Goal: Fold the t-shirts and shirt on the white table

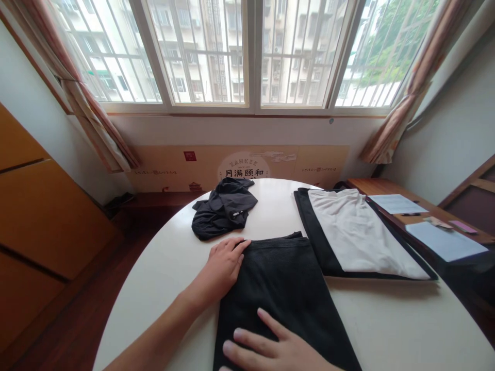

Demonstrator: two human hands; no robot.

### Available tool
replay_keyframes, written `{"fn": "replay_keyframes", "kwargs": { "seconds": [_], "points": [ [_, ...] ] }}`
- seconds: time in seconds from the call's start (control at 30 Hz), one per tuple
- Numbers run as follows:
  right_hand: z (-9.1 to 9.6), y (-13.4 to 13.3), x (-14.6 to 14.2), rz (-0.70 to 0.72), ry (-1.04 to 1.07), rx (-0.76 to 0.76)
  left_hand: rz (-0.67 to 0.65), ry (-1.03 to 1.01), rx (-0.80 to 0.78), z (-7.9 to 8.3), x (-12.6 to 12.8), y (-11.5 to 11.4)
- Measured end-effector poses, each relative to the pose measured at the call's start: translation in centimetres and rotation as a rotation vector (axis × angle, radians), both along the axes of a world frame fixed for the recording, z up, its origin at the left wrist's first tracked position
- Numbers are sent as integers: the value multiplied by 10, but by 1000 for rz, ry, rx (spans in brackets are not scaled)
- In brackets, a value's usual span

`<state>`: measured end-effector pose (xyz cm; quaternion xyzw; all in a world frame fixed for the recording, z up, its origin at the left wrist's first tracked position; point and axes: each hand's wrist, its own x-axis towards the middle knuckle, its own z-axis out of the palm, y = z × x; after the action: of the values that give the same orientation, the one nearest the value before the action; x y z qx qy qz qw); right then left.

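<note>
On the surface (154, 304) left of the white garment (356, 232), the folded dark cloth (282, 278) lay under a splayed right hand (282, 350), the left hand (221, 268) at its corner, pinching or resting I couldn't tell; light, even pressure seemed best against creases.

Black cloth (284, 281) (plain), white table (154, 281)

A folded, oblong black fabric garment (284, 278) lies flat on a round white table (154, 293), toward 6 o'clock in the view. Its banded edge faces 12 o'clock, layers slightly parted near 1 o'clock.
</note>
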<state>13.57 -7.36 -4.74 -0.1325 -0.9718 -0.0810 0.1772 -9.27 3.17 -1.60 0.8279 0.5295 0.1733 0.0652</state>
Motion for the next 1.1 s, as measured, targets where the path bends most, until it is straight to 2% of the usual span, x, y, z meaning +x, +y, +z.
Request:
{"fn": "replay_keyframes", "kwargs": {
  "seconds": [0.07,0.13,0.23,0.37,0.5,0.57,0.63,0.73,0.8,0.97,1.03,1.1],
  "points": [
    [20,14,8,-59,-30,-213,6,-1,21,-2,0,0],
    [39,30,17,-179,-56,-416,10,12,26,-4,1,0],
    [52,53,29,-370,-68,-557,31,36,39,-5,4,-1],
    [44,70,36,-582,-53,-516,173,140,54,-2,7,-4],
    [34,64,29,-650,-39,-451,307,199,101,5,11,-13],
    [31,53,24,-660,-37,-421,269,181,157,10,17,-21],
    [29,39,18,-662,-29,-385,145,152,187,13,27,-33],
    [28,26,16,-642,-16,-333,-92,159,72,15,43,-52],
    [30,29,19,-641,-15,-321,-165,182,-41,15,49,-60],
    [32,68,37,-763,-15,-361,-142,194,-179,22,51,-65],
    [31,79,41,-781,-15,-376,-85,193,-195,23,51,-61],
    [31,82,42,-777,-23,-368,26,189,-184,22,47,-53]
  ]
}}
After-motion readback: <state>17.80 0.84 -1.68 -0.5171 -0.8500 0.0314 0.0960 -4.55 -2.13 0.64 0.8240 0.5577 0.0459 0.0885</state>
